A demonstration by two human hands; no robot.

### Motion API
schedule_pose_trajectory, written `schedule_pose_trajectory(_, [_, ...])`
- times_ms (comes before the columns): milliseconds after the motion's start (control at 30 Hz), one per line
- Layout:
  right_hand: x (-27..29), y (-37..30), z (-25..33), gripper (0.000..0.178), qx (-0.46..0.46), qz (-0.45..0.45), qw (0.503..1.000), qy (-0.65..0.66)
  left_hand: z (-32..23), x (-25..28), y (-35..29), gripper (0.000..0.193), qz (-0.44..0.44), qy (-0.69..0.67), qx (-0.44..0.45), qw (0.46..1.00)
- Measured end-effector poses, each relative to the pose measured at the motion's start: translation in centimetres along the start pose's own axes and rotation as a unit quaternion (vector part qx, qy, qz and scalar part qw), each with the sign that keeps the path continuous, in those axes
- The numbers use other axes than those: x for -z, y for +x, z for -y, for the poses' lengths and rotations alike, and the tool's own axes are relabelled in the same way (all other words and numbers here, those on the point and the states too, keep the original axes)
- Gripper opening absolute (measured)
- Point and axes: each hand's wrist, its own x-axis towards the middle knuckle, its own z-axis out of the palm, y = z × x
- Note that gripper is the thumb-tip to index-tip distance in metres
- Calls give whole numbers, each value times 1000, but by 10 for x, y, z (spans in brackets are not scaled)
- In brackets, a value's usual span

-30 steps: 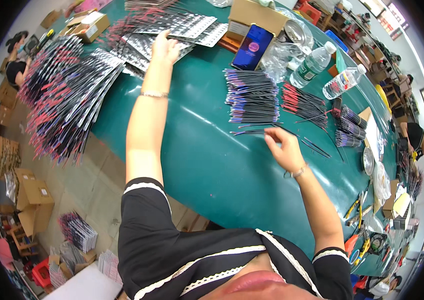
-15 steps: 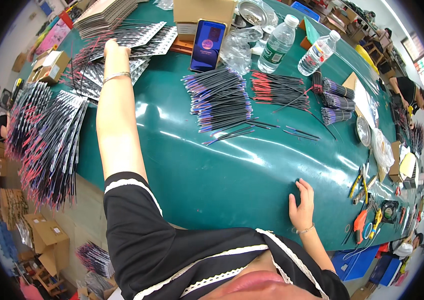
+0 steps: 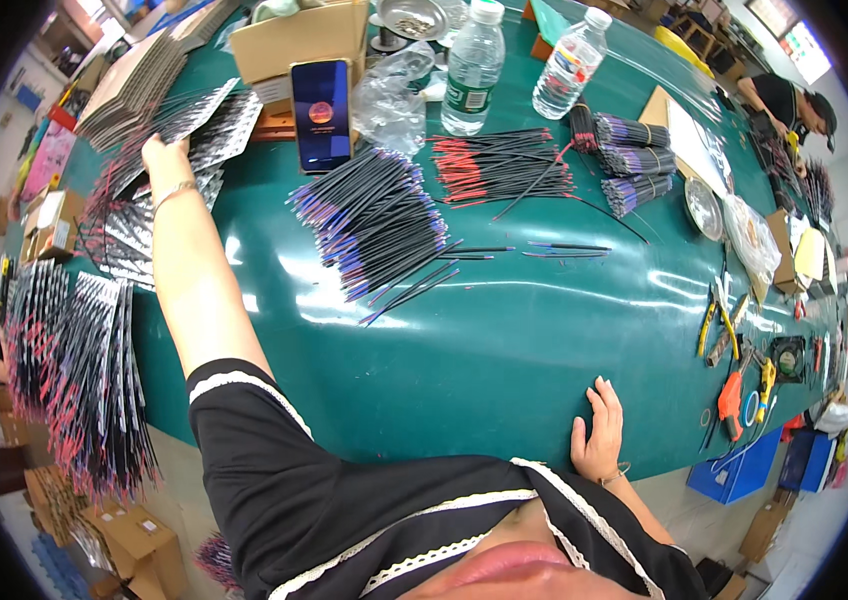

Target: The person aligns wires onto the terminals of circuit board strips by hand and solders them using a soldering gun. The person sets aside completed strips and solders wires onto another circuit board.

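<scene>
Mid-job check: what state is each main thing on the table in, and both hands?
Left hand: at the wired cards, grip unclear
Right hand: open, empty
Wired cards: piled, overlapping
Phone: propped up, screen lit
Green-label bottle: upright, capped
Red-label bottle: upright, capped
Purple-tipped wires: loose, heaped, some apart
Red-tipped wires: loose, some crossing
Wire bundles: gathered

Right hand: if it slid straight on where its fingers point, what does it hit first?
Probably the few loose black wires ahead; the green tabletop between them and the right hand looks bare. Fisheye bend makes the exact line and depth uncertain.
</scene>
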Motion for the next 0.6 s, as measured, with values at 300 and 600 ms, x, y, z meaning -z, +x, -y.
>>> schedule_pose_trajectory(300, [0,1,-1,40,3,-3,1000,-18,-40,19,47,27,25,48,-7,998])
schedule_pose_trajectory(600, [-1,1,-1,40,16,-23,999,-18,-94,-90,5,31,312,-61,71,946])
